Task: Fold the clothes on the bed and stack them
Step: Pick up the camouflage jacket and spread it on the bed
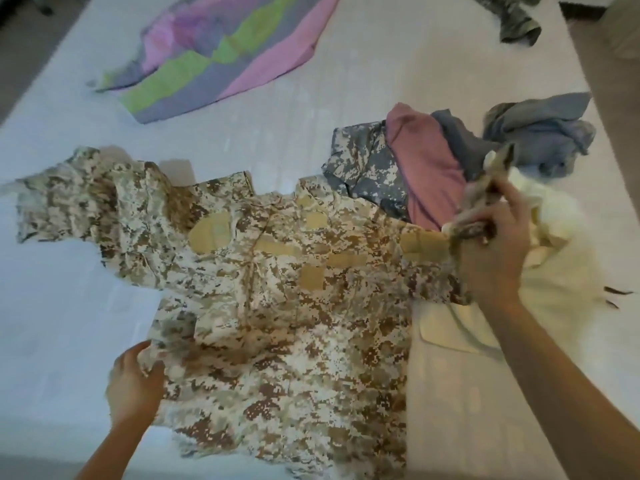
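Right hand [491, 244] closing around the bunched end of one sleeve of the tan camouflage jacket [277, 289], fingers curled tight on the cloth and lifting it clear of the bed [69, 306] — apparently beginning to bring that sleeve in over the jacket body. Left hand [135, 386] pinching the jacket's near side hem, thumb over the cloth and fingers tucked beneath, pinning that edge flat. Jacket lying spread face-up in the middle of the bed, other sleeve stretching away to its far left side, not yet folded in.

Just beside the jacket's lifted sleeve, and partly beneath it: a cream garment [554, 265], spread loosely, unfolded. Beyond the jacket's collar end: a grey camouflage garment [367, 168], a pink garment [426, 168] draping over it, and a crumpled grey-blue garment [540, 136] — all heaped, none folded. Further from the jacket, toward the far side of the bed: a pink, green and grey cloth [221, 53], lying slack and creased. In the far corner, well apart from the jacket: a green camouflage piece [516, 22], rumpled and partly out of view.

Judging progress: very early — first garment only starting its fold, no folded item and no stack showing anywhere in view, at least five further pieces waiting.
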